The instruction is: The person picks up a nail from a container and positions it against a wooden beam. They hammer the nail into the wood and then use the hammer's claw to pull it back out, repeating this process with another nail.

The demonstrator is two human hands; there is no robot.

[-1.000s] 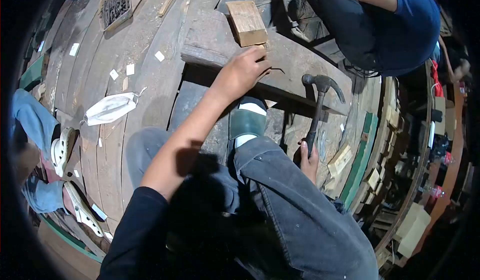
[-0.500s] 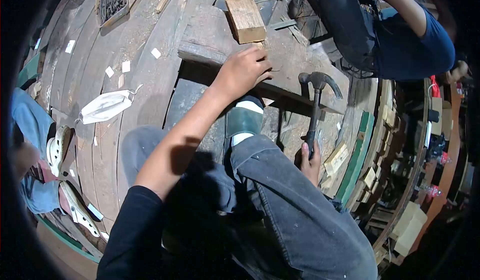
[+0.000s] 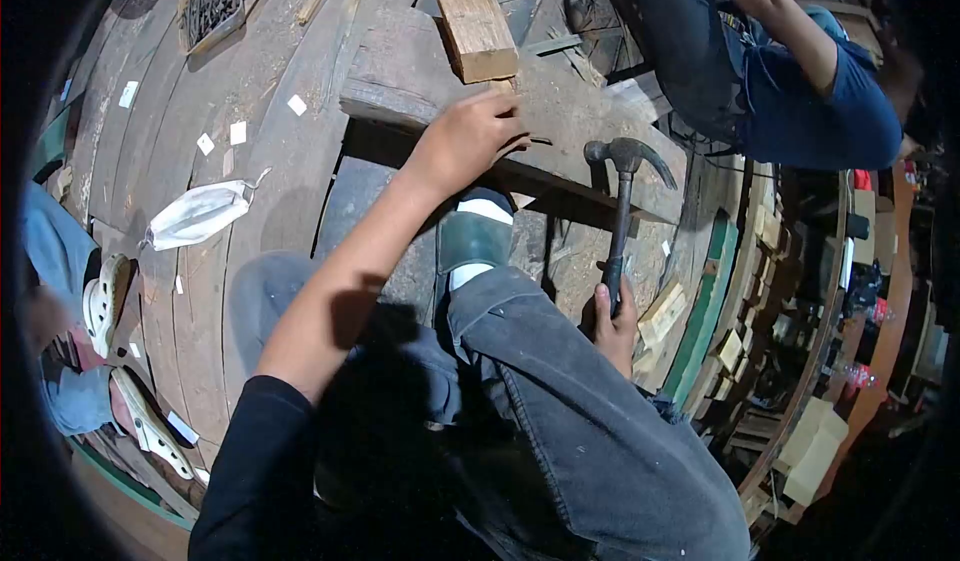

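My left hand (image 3: pixel 466 141) rests at the near edge of a thick wooden plank (image 3: pixel 580 151), fingers curled together. A thin, dark, nail-like piece (image 3: pixel 541 141) pokes out beyond its fingertips. Just past the knuckles, a pale wooden block (image 3: pixel 478 36) lies on the plank. My right hand (image 3: pixel 615 326) is wrapped around the lower handle of a claw hammer (image 3: pixel 622 201). The hammer stands head up, its head overlapping the plank's right part in this view. Between my hands, my leg in dark jeans reaches to the plank.
A box of dark nails (image 3: pixel 212 9) sits at the upper left. A white face mask (image 3: pixel 200 216) and small paper scraps lie on the floorboards. Another person (image 3: pixel 790 71) sits at the upper right, and someone's clog (image 3: pixel 105 306) shows at the left. Wood pieces (image 3: pixel 662 313) lie at right.
The whole view has shifted slightly. My left fingers have curled a little more, and the thin dark piece now shows past them. The hammer stays in my right hand.
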